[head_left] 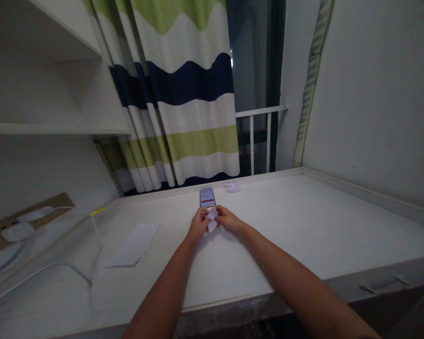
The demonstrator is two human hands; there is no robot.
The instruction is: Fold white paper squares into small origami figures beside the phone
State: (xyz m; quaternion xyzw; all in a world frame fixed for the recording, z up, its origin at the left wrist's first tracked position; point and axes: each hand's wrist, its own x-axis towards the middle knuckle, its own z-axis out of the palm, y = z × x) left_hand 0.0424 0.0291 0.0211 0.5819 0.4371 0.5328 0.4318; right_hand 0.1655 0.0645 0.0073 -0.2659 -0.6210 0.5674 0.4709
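Note:
Between my two hands is a small piece of folded white paper (212, 221), with creases and a pointed lower end. My left hand (198, 225) pinches its left side, fingers curled. From the other side my right hand (226, 219) grips the paper's right edge, thumb toward the middle. Just beyond the fingers a phone (207, 197) lies face up with its screen lit. A crumpled or folded white paper piece (232, 188) rests to the right of the phone, near the back edge.
White paper sheets (136, 245) lie on the white desk (286, 226) at left. A pale cable (56, 266) loops across the left side below a power strip (31, 219). Behind the desk hang a striped curtain (198, 113) and a white railing (261, 112). A shelf (56, 128) juts out upper left.

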